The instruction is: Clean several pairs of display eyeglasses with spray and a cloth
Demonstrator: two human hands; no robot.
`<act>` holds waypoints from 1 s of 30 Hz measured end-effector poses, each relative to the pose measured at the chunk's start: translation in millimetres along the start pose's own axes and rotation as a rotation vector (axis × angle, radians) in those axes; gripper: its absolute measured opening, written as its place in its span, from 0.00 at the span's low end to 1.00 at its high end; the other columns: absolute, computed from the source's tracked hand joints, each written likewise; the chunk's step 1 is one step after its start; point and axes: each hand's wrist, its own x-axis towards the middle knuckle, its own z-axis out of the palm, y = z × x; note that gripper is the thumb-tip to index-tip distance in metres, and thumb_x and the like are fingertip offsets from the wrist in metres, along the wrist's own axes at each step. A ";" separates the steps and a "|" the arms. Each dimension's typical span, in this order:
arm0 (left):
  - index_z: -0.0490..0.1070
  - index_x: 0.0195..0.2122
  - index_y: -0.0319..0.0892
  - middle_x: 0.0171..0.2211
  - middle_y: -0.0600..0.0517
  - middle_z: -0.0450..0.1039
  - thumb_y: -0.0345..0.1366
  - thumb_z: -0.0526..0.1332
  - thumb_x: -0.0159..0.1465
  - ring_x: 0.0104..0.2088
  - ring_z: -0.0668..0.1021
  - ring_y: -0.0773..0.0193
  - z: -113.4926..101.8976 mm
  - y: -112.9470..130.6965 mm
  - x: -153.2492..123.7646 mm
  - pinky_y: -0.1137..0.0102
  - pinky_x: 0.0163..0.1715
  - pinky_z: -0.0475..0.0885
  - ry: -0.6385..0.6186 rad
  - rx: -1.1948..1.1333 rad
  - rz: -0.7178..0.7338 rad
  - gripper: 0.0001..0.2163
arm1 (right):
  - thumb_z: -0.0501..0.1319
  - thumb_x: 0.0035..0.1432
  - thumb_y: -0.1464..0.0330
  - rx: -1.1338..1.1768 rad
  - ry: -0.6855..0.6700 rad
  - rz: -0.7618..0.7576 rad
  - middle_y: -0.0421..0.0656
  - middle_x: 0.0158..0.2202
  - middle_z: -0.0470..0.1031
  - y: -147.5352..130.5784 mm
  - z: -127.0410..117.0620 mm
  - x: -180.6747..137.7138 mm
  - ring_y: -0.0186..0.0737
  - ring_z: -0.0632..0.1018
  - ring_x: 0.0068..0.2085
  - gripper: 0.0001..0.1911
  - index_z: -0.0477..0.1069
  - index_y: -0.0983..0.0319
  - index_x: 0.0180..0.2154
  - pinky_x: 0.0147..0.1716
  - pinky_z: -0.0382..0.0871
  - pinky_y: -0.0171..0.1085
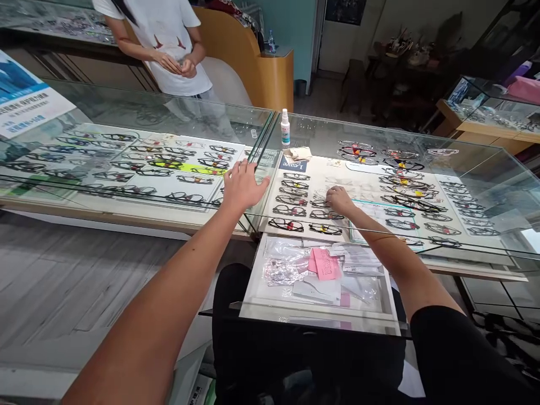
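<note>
My left hand [245, 183] lies on the glass top of the display case [264, 138], fingers spread, near the joint between two glass panels. It holds nothing. My right hand [340, 201] reaches in among the rows of eyeglasses, its fingers bent downward. The fingertips are at a pair of eyeglasses [319, 203] in the second column; whether they grip it is hidden. Close in front of this hand lie dark-rimmed eyeglasses [324, 229]. In the column to its left are more eyeglasses [289, 210].
Below the case, an open drawer [248, 298] holds plastic bags and a pink paper [324, 264]. A white spray bottle [286, 126] stands on the glass. Across the counter stands a person [169, 39] in a white shirt, hands together. More eyeglasses [196, 179] fill the left case.
</note>
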 end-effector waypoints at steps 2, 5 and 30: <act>0.65 0.77 0.41 0.83 0.38 0.55 0.54 0.53 0.75 0.84 0.56 0.40 0.0 0.1 -0.5 0.41 0.80 0.52 0.004 -0.004 0.002 0.34 | 0.61 0.72 0.74 -0.003 -0.006 0.005 0.58 0.57 0.85 0.2 1.7 -1.5 0.61 0.72 0.63 0.16 0.89 0.66 0.47 0.66 0.61 0.54; 0.65 0.76 0.41 0.83 0.37 0.55 0.54 0.53 0.74 0.83 0.56 0.39 -0.6 0.6 -1.5 0.41 0.80 0.52 0.003 -0.009 0.005 0.34 | 0.60 0.72 0.72 -0.001 -0.005 0.018 0.58 0.57 0.85 1.7 3.7 -3.3 0.61 0.73 0.62 0.17 0.89 0.65 0.48 0.65 0.60 0.54; 0.62 0.79 0.38 0.84 0.39 0.53 0.56 0.49 0.76 0.84 0.56 0.42 -6.3 4.8 -4.6 0.44 0.81 0.53 -0.032 0.057 -0.005 0.37 | 0.50 0.78 0.63 -0.037 -0.039 0.162 0.56 0.69 0.81 4.9 0.5 4.3 0.66 0.68 0.75 0.29 0.82 0.70 0.63 0.74 0.56 0.57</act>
